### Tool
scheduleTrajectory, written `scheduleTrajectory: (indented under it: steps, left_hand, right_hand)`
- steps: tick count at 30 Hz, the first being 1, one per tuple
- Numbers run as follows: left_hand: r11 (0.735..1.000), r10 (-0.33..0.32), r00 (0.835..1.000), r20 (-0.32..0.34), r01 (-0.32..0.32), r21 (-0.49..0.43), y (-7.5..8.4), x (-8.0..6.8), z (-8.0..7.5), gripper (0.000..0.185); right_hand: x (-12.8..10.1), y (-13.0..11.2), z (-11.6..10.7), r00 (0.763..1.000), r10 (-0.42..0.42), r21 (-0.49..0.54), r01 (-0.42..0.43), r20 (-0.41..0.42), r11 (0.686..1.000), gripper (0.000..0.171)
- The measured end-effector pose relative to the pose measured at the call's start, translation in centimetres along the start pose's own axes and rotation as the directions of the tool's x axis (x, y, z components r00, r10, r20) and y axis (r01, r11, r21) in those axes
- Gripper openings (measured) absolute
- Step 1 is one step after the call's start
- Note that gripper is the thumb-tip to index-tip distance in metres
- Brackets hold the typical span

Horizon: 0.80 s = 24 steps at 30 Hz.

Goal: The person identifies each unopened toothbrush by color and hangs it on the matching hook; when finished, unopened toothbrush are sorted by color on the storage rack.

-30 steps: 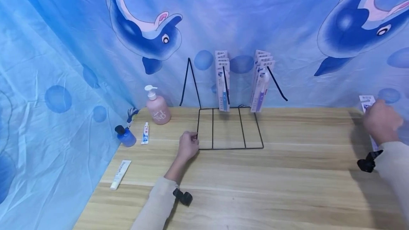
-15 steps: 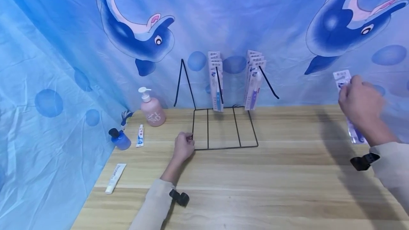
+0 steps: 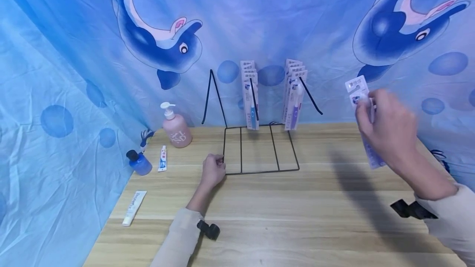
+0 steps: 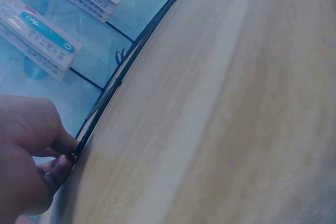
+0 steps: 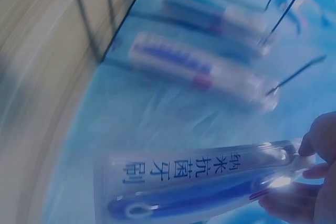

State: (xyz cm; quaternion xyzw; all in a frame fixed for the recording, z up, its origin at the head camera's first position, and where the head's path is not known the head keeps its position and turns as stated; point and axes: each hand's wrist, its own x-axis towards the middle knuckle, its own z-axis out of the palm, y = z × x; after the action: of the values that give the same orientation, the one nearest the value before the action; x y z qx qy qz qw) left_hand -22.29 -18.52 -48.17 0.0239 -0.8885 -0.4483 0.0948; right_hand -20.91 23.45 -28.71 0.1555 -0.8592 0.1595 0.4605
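Note:
My right hand (image 3: 391, 125) pinches a packaged toothbrush (image 3: 372, 151) near its top, held in the air above the table's right side. In the right wrist view the toothbrush pack (image 5: 178, 182) shows a blue-purple handle through clear plastic. A black wire rack (image 3: 270, 172) stands at the back, its base flat on the table. My left hand (image 3: 214, 171) pinches the left wire of that base; in the left wrist view thumb and finger meet on the wire. Packs with blue brushes (image 3: 250, 110) hang from the middle hook, packs with purple ones (image 3: 294, 112) from the right hook. The left hook (image 3: 208, 98) is bare.
A pink pump bottle (image 3: 177, 131), a blue bottle with a black cap (image 3: 139, 163), a small toothpaste tube (image 3: 162, 159) and a white tube (image 3: 134, 208) are on the wooden table's left side. A blue dolphin-print curtain (image 3: 282, 19) hangs behind the rack.
My right hand has carried the packaged toothbrush leftward from the far right edge, towards the rack. The left hand keeps its grip on the base wire. The head view has shifted slightly.

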Motion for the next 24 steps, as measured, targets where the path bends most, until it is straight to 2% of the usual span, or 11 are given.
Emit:
scheduleTrajectory:
  steps: [5, 12, 18, 24]
  left_hand:
    - [1.0, 0.02, 1.0, -0.007, -0.02, 0.011, 0.0, 0.1, 0.0, 0.036]
    - [1.0, -0.007, 1.0, 0.0, 0.007, 0.004, -0.1, 0.3, 0.0, 0.038]
    - [1.0, -0.02, 1.0, 0.006, 0.02, -0.006, -0.1, 0.1, 0.0, 0.038]
    - [1.0, -0.023, 1.0, 0.011, 0.023, -0.013, 0.0, 0.0, 0.0, 0.039]
  right_hand:
    - [-0.8, -3.3, -1.0, 1.0, -0.018, 0.072, 0.019, -0.019, 0.997, 0.028]
    - [-2.4, -6.1, -1.1, 1.0, -0.031, 0.176, 0.031, 0.001, 0.984, 0.025]
    - [-3.2, -7.2, -0.5, 0.999, -0.035, 0.234, 0.026, 0.036, 0.972, 0.025]
    - [-3.4, -7.2, 0.0, 0.998, -0.027, 0.248, 0.011, 0.061, 0.969, 0.023]
